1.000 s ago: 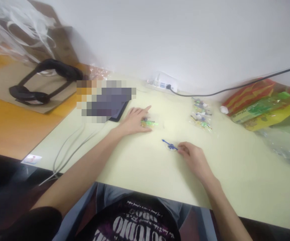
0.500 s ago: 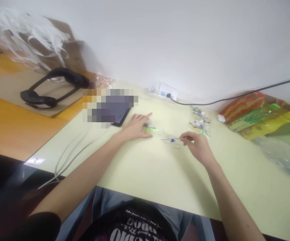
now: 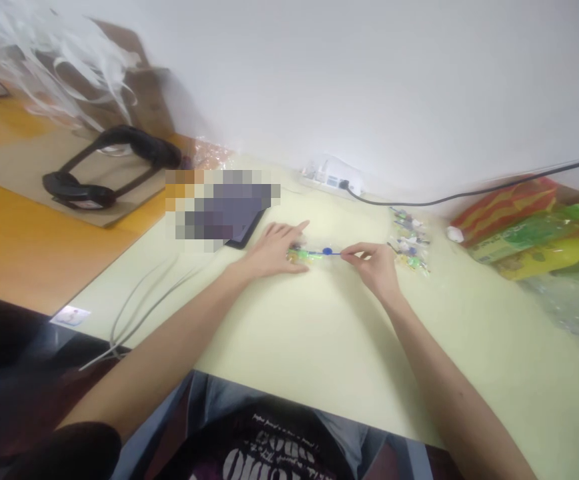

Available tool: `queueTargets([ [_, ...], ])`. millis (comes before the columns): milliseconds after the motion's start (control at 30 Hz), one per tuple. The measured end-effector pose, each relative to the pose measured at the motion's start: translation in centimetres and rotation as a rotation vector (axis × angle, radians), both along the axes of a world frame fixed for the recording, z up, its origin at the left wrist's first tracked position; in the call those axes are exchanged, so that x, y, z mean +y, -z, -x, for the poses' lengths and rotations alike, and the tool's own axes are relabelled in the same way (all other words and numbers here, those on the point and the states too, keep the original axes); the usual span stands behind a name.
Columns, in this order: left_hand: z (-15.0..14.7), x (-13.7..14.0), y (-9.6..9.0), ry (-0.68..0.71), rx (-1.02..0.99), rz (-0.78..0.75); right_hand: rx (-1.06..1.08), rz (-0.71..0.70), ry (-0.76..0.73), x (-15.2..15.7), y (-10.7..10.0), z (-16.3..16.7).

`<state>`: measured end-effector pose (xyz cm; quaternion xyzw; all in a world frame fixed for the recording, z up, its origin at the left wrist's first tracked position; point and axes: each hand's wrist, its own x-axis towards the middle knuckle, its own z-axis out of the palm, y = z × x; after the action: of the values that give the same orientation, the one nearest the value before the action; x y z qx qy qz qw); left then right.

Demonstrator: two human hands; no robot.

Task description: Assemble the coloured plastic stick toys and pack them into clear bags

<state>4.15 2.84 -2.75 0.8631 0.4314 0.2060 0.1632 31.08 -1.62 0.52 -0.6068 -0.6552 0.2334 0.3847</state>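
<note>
I have the right hand [image 3: 373,267] pinching one end of a slim blue piece [image 3: 327,252] with a round middle; its far end points left and meets the packet of coloured parts [image 3: 299,255], though I can't tell whether it goes inside or lies over it. The left hand [image 3: 274,252] is spread, gripping nothing that I can make out, its thumb and fingers around the packet and hiding its left end.

Crowding that hand from behind is a dark tablet [image 3: 247,225], partly blurred out in my view, with pale cables [image 3: 142,310] trailing over the counter [image 3: 289,333] towards its front edge. Just beyond the right hand I see more small packets [image 3: 409,241], then a white lump [image 3: 454,234] beside a striped bag [image 3: 512,203]. At the wall sits a power strip [image 3: 333,179], its black cord [image 3: 419,203] running off right. Well to the left, a black frame [image 3: 119,167] rests on cardboard [image 3: 9,163].
</note>
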Motion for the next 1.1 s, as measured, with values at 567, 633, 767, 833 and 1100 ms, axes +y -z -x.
queueTargets([
  [567,-0.2,0.0,-0.2,0.008,0.013,0.015,0.044,0.089,-0.340,3.7,2.5,4.0],
  [633,-0.3,0.0,-0.1,0.005,0.016,0.013,0.131,0.093,-0.314,3.1,2.4,3.1],
  [767,-0.3,0.1,0.0,-0.004,0.023,0.011,0.180,0.022,-0.076,1.3,2.8,0.5],
  [833,-0.5,0.0,0.0,-0.009,0.034,0.007,0.161,0.041,-0.047,0.4,3.2,-0.5],
  [1100,-2.6,-2.0,-0.7,-0.033,0.125,-0.022,-0.174,0.014,-0.256,-1.1,4.3,-1.3],
])
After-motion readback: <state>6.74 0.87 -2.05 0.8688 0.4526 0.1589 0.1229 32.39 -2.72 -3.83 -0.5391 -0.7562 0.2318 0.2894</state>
